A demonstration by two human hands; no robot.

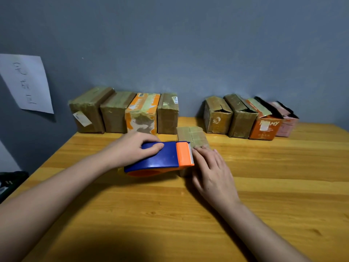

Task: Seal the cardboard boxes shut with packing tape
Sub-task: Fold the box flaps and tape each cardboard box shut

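Left hand: the left hand curls its grip round the blue body of the tape dispenser, thumb laid along the near blue face
Right hand: the right hand lies flat with fingers straight, grip apart, pressing down on the top of the small box, fingertips just beside the dispenser's serrated edge
Tape dispenser: blue shell with an orange head and an orange core showing underneath; its toothed blade meets the small box at the near left side
Small box: brown cardboard, taped over the top, standing alone on the counter in front of the two rows, partly hidden by the right hand and the dispenser
Left row: four boxes against the wall, tops taped closed, one of them orange and white
Right row: four more boxes against the wall, flaps loose or raised, one orange, one pink
Wall: grey, with a sheet of paper bearing handwritten characters at the left
Counter: yellow wood grain
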